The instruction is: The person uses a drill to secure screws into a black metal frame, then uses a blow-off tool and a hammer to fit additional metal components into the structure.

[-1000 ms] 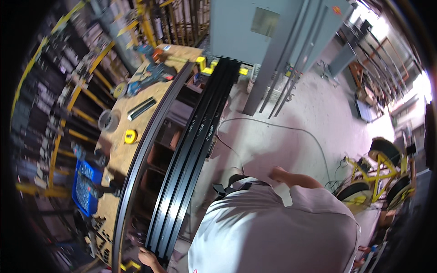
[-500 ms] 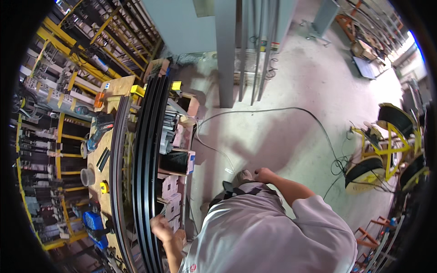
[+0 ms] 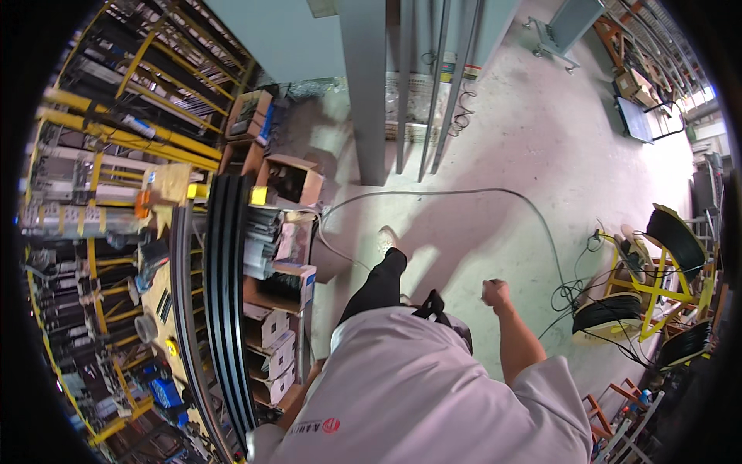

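My right hand (image 3: 495, 294) swings out over the pale floor, its fingers curled into a loose fist. No object sticks out of it. My left forearm (image 3: 303, 390) hangs beside the workbench, and its hand is hidden behind my shirt. Closest to that arm are white cardboard boxes (image 3: 272, 363) stacked under the bench's side. Long black profiles (image 3: 226, 309) lie lengthwise along the bench, with a thinner grey profile (image 3: 182, 301) left of them. Neither hand touches the profiles. One foot (image 3: 387, 240) is stepped forward on the floor.
A grey cable (image 3: 464, 191) loops across the floor ahead. Tall grey panels (image 3: 363, 100) stand upright at the front. Yellow-framed cable reels (image 3: 607, 313) stand at right, and a wheeled cart (image 3: 634, 120) farther back. A cordless drill (image 3: 153, 259) and a yellow tape measure (image 3: 171, 347) lie on the bench.
I have stepped forward, one leg now out in front. My right hand has swung out to the right. My left hand, earlier beside the black profiles, has dropped out of sight behind my shirt.
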`<state>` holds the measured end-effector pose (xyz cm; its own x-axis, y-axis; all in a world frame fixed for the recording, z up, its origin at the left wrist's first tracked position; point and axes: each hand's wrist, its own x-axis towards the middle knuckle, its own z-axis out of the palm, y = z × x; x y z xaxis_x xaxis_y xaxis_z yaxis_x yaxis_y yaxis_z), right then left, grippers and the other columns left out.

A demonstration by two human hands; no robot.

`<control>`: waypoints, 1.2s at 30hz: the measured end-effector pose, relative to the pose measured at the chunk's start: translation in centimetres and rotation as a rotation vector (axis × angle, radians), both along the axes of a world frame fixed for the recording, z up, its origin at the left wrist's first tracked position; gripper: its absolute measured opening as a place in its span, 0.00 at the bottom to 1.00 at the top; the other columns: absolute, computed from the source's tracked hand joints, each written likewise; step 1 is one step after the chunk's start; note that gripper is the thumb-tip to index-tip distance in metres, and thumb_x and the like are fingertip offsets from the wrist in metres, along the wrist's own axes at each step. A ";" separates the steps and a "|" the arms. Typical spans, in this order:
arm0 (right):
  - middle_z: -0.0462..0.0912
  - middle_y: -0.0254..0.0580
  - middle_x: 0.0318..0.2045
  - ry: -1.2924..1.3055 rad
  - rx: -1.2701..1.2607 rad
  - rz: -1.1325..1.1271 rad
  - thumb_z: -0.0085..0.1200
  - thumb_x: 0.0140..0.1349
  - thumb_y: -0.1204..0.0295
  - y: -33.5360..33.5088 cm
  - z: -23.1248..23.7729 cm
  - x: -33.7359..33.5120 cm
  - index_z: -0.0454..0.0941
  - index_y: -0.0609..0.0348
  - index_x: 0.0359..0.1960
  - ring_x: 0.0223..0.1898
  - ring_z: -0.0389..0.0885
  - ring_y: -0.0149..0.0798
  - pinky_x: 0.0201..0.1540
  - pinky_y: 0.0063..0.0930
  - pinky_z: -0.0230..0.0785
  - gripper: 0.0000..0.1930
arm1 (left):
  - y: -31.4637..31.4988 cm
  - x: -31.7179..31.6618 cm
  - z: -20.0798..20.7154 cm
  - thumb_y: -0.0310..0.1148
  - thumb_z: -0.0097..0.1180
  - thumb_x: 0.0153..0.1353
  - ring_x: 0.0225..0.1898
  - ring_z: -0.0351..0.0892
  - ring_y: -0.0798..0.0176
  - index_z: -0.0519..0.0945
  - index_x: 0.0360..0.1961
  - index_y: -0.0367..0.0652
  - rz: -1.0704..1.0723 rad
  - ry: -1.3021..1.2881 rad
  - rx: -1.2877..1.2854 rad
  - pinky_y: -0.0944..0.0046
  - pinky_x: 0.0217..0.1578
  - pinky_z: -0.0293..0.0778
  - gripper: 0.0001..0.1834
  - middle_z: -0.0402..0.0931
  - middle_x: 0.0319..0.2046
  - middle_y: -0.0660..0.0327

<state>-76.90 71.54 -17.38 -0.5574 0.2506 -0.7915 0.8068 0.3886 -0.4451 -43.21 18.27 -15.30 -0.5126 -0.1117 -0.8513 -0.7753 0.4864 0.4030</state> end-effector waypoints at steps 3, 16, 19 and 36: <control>0.86 0.47 0.35 -0.124 -0.028 -0.067 0.58 0.69 0.48 -1.8 3.8 -0.3 0.83 0.70 0.50 0.31 0.85 0.40 0.32 0.37 0.77 0.30 | -0.6 -14.0 -2.4 0.54 0.41 0.76 0.48 0.82 0.46 0.78 0.57 0.29 -0.045 0.001 0.071 0.46 0.52 0.78 0.34 0.83 0.48 0.47; 0.86 0.48 0.26 0.116 -0.004 0.350 0.54 0.70 0.47 1.0 -4.5 -28.3 0.87 0.68 0.42 0.28 0.83 0.38 0.36 0.40 0.75 0.29 | 3.5 -51.8 6.4 0.45 0.48 0.75 0.32 0.82 0.64 0.84 0.40 0.38 -0.173 0.516 -0.095 0.61 0.37 0.77 0.21 0.83 0.32 0.61; 0.89 0.55 0.34 0.125 -0.011 0.403 0.55 0.68 0.53 -0.2 -7.9 -41.1 0.88 0.60 0.45 0.38 0.89 0.50 0.46 0.45 0.78 0.22 | 5.5 -46.3 6.8 0.42 0.50 0.74 0.32 0.82 0.54 0.85 0.41 0.44 0.029 0.073 -0.199 0.53 0.36 0.76 0.15 0.82 0.30 0.55; 0.86 0.44 0.56 0.028 -0.048 0.845 0.44 0.69 0.67 -10.1 -31.6 -73.0 0.85 0.37 0.57 0.57 0.84 0.50 0.58 0.38 0.77 0.20 | 23.9 -46.5 18.1 0.43 0.54 0.66 0.31 0.85 0.48 0.86 0.31 0.41 0.256 -0.645 -0.434 0.43 0.33 0.74 0.18 0.83 0.25 0.49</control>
<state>-149.89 61.47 -49.01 -0.5620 -0.2925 -0.7737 0.2417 0.8365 -0.4918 -89.68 42.19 2.78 0.1491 -0.5467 -0.8239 -0.8986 0.2728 -0.3436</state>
